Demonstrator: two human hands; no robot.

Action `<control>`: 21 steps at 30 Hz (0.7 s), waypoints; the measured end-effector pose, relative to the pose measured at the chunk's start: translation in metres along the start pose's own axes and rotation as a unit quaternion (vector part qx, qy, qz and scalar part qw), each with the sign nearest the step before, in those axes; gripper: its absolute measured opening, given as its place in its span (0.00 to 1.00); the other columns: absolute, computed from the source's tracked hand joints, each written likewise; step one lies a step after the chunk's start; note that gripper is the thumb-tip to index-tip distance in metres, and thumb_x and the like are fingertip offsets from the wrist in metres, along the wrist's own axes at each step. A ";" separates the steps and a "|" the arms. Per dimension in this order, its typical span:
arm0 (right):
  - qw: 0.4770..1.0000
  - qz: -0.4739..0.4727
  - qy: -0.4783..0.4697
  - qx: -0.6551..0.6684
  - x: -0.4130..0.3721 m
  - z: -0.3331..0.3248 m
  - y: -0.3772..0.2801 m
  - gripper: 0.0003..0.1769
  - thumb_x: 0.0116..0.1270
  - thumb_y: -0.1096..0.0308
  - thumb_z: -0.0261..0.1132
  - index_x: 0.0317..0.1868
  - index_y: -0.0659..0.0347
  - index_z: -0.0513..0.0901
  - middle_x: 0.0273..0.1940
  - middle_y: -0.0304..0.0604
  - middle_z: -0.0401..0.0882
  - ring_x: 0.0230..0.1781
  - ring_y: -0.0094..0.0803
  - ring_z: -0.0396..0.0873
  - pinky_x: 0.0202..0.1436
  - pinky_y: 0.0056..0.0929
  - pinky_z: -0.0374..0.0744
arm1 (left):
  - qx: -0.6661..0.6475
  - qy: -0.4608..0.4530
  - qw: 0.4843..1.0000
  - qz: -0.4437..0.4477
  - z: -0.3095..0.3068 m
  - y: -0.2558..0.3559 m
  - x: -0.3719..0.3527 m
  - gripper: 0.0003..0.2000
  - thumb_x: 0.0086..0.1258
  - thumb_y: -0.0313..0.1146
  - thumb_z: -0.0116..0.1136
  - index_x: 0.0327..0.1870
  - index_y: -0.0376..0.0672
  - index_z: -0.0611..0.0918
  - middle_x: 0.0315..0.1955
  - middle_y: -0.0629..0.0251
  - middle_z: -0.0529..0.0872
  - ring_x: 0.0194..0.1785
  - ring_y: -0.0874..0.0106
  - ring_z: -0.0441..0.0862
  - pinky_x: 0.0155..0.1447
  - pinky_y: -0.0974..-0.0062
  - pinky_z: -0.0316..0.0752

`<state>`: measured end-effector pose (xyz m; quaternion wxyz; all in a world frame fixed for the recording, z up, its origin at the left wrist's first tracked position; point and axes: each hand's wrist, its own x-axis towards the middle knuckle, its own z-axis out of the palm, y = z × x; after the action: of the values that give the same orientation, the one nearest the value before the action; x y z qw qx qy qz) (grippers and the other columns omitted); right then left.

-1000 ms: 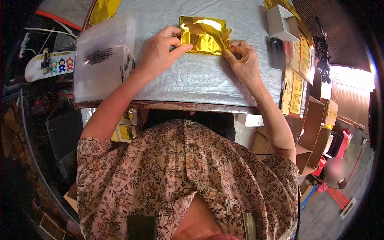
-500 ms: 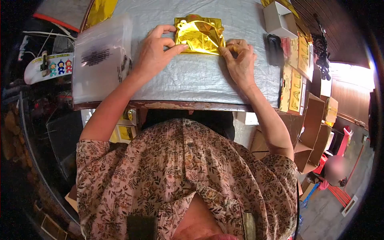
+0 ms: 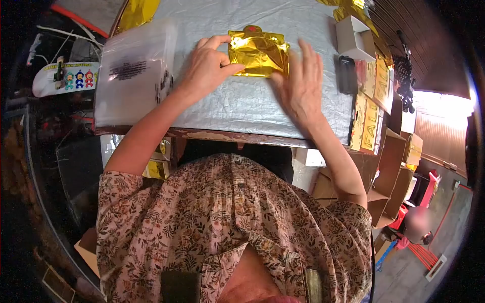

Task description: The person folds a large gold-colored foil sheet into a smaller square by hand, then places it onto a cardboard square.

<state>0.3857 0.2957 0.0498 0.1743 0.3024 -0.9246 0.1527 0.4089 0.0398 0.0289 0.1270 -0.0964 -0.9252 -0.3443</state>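
Head view. A gold foil bag (image 3: 258,52) lies flat on the silver-grey cover of the bench (image 3: 242,103), at mid-width toward the far edge, with a hanger tab on its far side. The left hand (image 3: 204,68) is at the bag's left edge. Its fingers (image 3: 228,68) are closed on that edge, the thumb pressed on the near-left corner and the forefinger curled at the far-left corner. The right hand (image 3: 299,86) lies palm down over the bag's near-right corner, fingers straight and spread apart, gripping nothing. Its outline is blurred.

At the bench's left edge sits a stack of clear plastic bags (image 3: 132,76) with black print, too blurred to read. Beyond that edge is a white sign (image 3: 63,78) bearing three small cartoon figures and a line of lettering too small to read.

Near the far-right corner stands a small white box (image 3: 355,38), open side facing right, its contents not visible. A black object (image 3: 346,74) lies just near of the box. Along the right edge lean gold printed cards (image 3: 371,121) with large letters, of which "A" and "L" can be made out. Crumpled gold foil (image 3: 134,12) shows at the far-left corner. Below the right edge stand open cardboard boxes (image 3: 391,171), their insides hidden.
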 end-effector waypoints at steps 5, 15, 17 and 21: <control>0.984 -0.139 -0.107 0.009 0.004 0.011 -0.008 0.48 0.77 0.39 0.57 0.83 0.63 0.55 0.83 0.57 0.52 0.85 0.51 0.50 0.85 0.58 0.49 | 0.003 -0.007 1.000 -0.002 0.001 0.000 0.000 0.16 0.62 0.42 0.75 0.23 0.37 0.90 0.64 0.58 0.83 0.64 0.55 0.76 0.70 0.59 0.70; 0.988 -0.096 -0.119 0.017 0.003 0.031 0.001 0.47 0.79 0.39 0.55 0.82 0.67 0.56 0.82 0.58 0.56 0.84 0.54 0.54 0.84 0.56 0.53 | 0.010 -0.012 1.000 0.015 0.000 -0.009 -0.006 0.14 0.60 0.41 0.77 0.35 0.39 0.91 0.68 0.56 0.79 0.66 0.54 0.77 0.68 0.63 0.73; 0.988 -0.097 -0.122 0.007 0.003 0.032 0.000 0.46 0.79 0.39 0.55 0.82 0.66 0.57 0.82 0.58 0.56 0.83 0.54 0.54 0.84 0.55 0.54 | -0.027 0.033 0.999 -0.014 0.002 -0.007 -0.006 0.26 0.62 0.39 0.76 0.61 0.42 0.83 0.75 0.54 0.71 0.75 0.52 0.70 0.75 0.57 0.66; 0.988 -0.098 -0.122 -0.005 0.004 0.033 0.000 0.45 0.79 0.39 0.55 0.82 0.65 0.59 0.82 0.57 0.57 0.83 0.54 0.55 0.84 0.55 0.54 | 0.126 0.001 0.987 0.096 -0.002 0.006 0.001 0.37 0.70 0.39 0.69 0.79 0.44 0.67 0.81 0.55 0.62 0.83 0.55 0.58 0.82 0.46 0.52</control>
<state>0.3751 0.2815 0.0219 0.0753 0.4074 -0.9054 0.0924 0.4102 0.0430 0.0349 0.1715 -0.1678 -0.9474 -0.2117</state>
